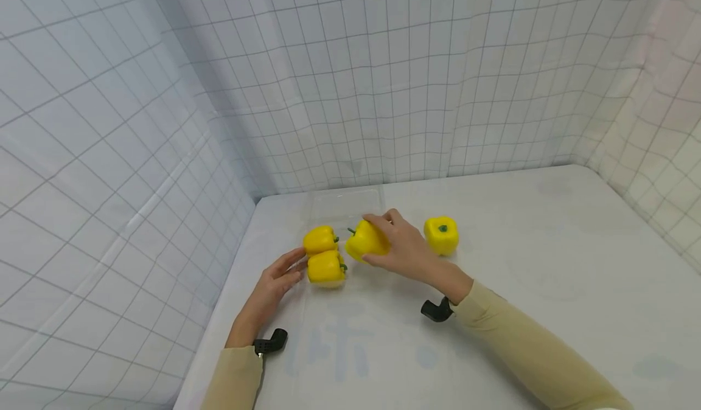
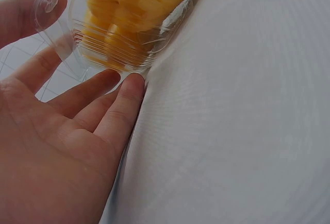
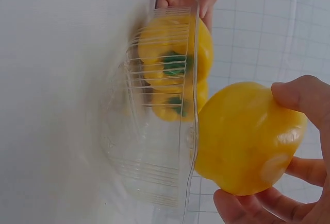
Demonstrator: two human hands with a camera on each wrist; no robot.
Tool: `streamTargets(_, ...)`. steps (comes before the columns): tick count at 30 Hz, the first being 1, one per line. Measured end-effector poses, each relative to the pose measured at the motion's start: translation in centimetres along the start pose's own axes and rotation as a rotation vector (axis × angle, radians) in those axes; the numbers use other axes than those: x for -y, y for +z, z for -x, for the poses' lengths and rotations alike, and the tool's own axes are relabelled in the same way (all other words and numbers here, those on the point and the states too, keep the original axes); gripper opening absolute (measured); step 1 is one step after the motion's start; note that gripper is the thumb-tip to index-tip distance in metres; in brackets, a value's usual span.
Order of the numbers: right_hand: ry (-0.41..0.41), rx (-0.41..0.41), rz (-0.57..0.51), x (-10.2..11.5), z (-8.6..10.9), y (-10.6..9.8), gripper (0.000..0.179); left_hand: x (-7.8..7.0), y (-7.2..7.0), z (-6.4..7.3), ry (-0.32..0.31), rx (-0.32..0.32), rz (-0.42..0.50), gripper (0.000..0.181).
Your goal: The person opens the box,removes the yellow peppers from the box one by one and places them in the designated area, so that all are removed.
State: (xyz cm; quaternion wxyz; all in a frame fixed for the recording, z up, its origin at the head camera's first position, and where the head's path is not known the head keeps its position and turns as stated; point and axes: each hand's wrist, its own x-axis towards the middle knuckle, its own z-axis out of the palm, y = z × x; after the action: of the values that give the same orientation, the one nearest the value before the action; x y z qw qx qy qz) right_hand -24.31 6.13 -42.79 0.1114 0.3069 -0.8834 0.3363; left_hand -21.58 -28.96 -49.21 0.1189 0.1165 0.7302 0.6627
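Observation:
My right hand (image 1: 402,246) grips a yellow bell pepper (image 1: 366,241), thumb on one side and fingers on the other. It holds the pepper at the rim of a clear plastic box (image 3: 139,167), over the box's right half in the head view. Two more yellow bell peppers, a rear one (image 1: 320,239) and a front one (image 1: 325,267), lie side by side in the left half, green stems to the right. Against the left end of the box rests my left hand (image 1: 279,282), its fingers extended along the wall and its thumb by the rim (image 2: 51,38).
Another yellow bell pepper (image 1: 441,236) stands on the white table (image 1: 526,246), to the right of my right hand. The box's clear lid (image 1: 345,200) is folded back behind it. Grid-patterned curtains (image 1: 350,93) hang behind the table and at both sides.

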Motion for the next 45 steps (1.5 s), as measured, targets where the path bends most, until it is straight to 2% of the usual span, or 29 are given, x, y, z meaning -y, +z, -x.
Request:
streamTargets(9,-0.032,-0.009,-0.046,-0.5,1.4,-0.8,0.074,0.2,-0.1,-0.1,0.002,0.006,-0.013,0.054)
streamTargets(14,-0.054,-0.038,-0.078,-0.5,2.1,-1.3,0.076,0.2,-0.1,-0.1,-0.010,-0.007,-0.020,0.054)
streamTargets(19,-0.062,-0.057,-0.089,-0.4,3.1,-2.0,0.077,0.3,0.0,-0.2,-0.002,0.008,-0.021,0.054)
streamTargets(26,-0.061,-0.049,-0.090,-0.3,4.4,-2.9,0.082,0.4,-0.3,0.0,-0.020,-0.017,-0.016,0.056)
streamTargets(33,-0.067,-0.059,-0.138,-0.4,6.1,-3.8,0.082,0.3,-0.2,-0.1,0.012,0.018,-0.003,0.055)
streamTargets(39,-0.087,-0.071,-0.125,-0.8,7.1,-4.1,0.078,0.3,-0.2,-0.2,0.014,0.010,-0.004,0.054)
streamTargets(45,-0.073,-0.065,-0.121,-1.5,8.2,-4.5,0.079,0.3,-0.3,-0.2,0.013,0.013,-0.012,0.054)
